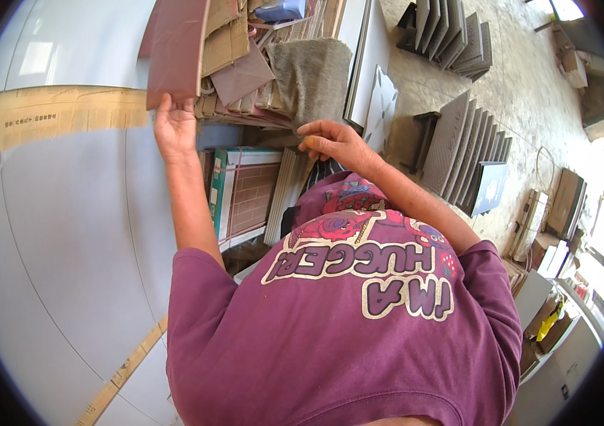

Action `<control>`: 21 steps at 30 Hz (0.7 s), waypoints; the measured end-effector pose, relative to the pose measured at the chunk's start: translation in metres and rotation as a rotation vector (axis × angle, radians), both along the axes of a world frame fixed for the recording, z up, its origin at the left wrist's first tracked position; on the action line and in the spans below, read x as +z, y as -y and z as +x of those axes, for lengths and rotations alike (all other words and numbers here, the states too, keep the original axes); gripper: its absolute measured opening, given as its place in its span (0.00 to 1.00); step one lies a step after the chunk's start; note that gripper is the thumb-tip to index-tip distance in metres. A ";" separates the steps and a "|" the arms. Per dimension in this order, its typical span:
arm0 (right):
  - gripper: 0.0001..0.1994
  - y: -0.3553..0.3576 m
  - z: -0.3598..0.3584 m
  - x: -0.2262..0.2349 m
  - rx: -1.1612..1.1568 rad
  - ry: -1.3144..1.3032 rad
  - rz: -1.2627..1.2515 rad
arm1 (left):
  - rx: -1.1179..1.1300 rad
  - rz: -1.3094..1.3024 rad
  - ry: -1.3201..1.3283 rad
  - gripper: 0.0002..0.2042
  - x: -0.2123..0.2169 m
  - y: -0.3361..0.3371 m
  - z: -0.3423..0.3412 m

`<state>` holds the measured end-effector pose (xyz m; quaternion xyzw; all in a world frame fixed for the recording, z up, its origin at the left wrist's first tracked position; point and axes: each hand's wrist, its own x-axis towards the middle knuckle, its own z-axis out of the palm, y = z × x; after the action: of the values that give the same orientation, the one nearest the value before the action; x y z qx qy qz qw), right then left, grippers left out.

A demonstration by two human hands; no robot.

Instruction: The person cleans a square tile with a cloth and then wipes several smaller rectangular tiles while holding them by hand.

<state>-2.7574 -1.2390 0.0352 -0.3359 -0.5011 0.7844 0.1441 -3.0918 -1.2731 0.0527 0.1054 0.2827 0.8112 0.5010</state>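
My left hand (176, 128) is at the lower edge of a reddish-brown tile (174, 57), with fingertips over the face turned toward me; the rest of the grip is hidden behind the edge. The tile stands upright against the pale wall panels, its top cut off by the picture. My right hand (337, 144) hovers over my front with fingers loosely bent and apart, holding nothing. Just beyond it a grey-brown cloth (309, 74) drapes over a stack edge. A smaller brown tile piece (242, 74) lies among torn cardboard (224, 35) beside the held tile.
Below the stack stand a green-edged box of brick-patterned tiles (248, 188) and upright pale slabs (284, 186). Brown tape strips (53, 117) cross the wall panels (67, 227). On the concrete floor at right, racks hold several grey tiles (451, 142), with more (454, 35) farther off.
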 end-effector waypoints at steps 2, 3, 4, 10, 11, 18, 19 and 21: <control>0.17 -0.002 0.001 0.001 -0.013 0.013 0.008 | 0.006 0.014 -0.014 0.10 -0.003 -0.011 -0.020; 0.16 -0.002 0.001 0.000 -0.024 0.019 0.006 | 0.023 0.009 -0.018 0.10 -0.005 -0.017 -0.030; 0.16 -0.002 0.002 -0.003 -0.033 0.025 0.003 | 0.041 0.003 -0.022 0.10 -0.008 -0.022 -0.039; 0.17 0.000 0.002 -0.008 -0.056 0.024 -0.002 | 0.202 -0.123 -0.021 0.10 -0.017 -0.049 -0.070; 0.17 0.000 0.001 -0.009 -0.056 0.018 0.004 | 0.221 -0.139 -0.021 0.10 -0.017 -0.053 -0.073; 0.17 -0.004 -0.004 -0.008 -0.054 0.057 -0.001 | 0.277 -0.244 -0.081 0.13 -0.028 -0.071 -0.092; 0.17 -0.004 -0.004 -0.008 -0.052 0.058 -0.002 | 0.278 -0.256 -0.082 0.13 -0.030 -0.071 -0.095; 0.17 -0.005 -0.005 -0.010 -0.052 0.067 -0.002 | 0.274 -0.276 -0.084 0.14 -0.037 -0.070 -0.100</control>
<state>-2.7620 -1.2343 0.0255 -0.3748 -0.4960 0.7693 0.1474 -3.1916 -1.2035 0.0160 0.0301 0.4235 0.8202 0.3834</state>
